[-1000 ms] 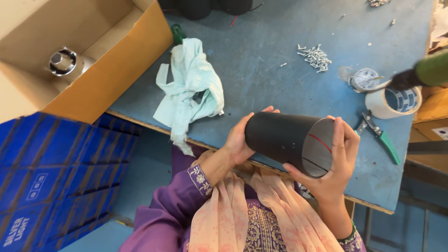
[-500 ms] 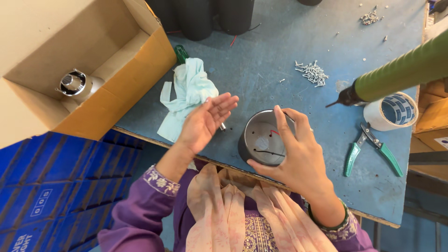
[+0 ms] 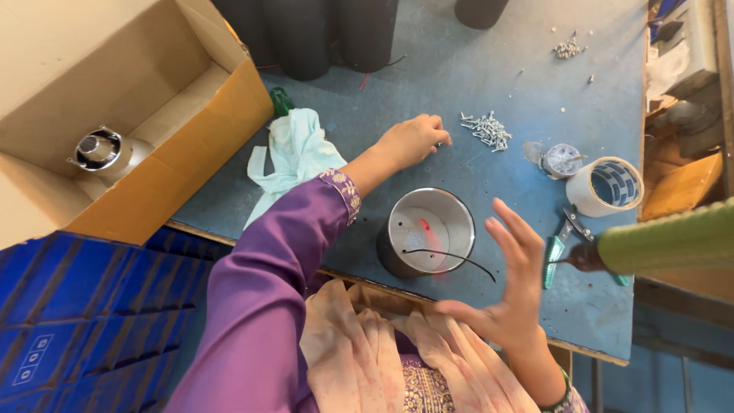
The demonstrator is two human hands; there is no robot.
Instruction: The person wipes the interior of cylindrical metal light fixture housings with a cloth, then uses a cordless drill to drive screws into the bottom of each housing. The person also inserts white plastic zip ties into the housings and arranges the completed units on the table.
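A black cylinder [image 3: 425, 233] with a shiny inside stands upright near the blue table's front edge, open end up. A thin black wire [image 3: 459, 256] lies across its rim. My left hand [image 3: 413, 140], in a purple sleeve, reaches over the table. Its fingers are bunched at the edge of a pile of small screws [image 3: 486, 128], and I cannot see whether a screw is in them. My right hand [image 3: 506, 284] hovers just right of the cylinder, fingers spread and holding nothing.
A green-handled tool [image 3: 665, 243] pokes in from the right above green-handled pliers [image 3: 553, 256]. Nearby are a tape roll [image 3: 608, 186] and crumpled plastic [image 3: 562, 159]. On the left are a pale cloth [image 3: 294, 153], a cardboard box [image 3: 176, 164] with a metal part [image 3: 98, 149], and blue crates [image 3: 84, 321]. Black cylinders [image 3: 306, 34] stand at the back.
The cylinder went from held on its side to standing on the table. My left hand has reached out to the screws. My right hand has come off the cylinder's top.
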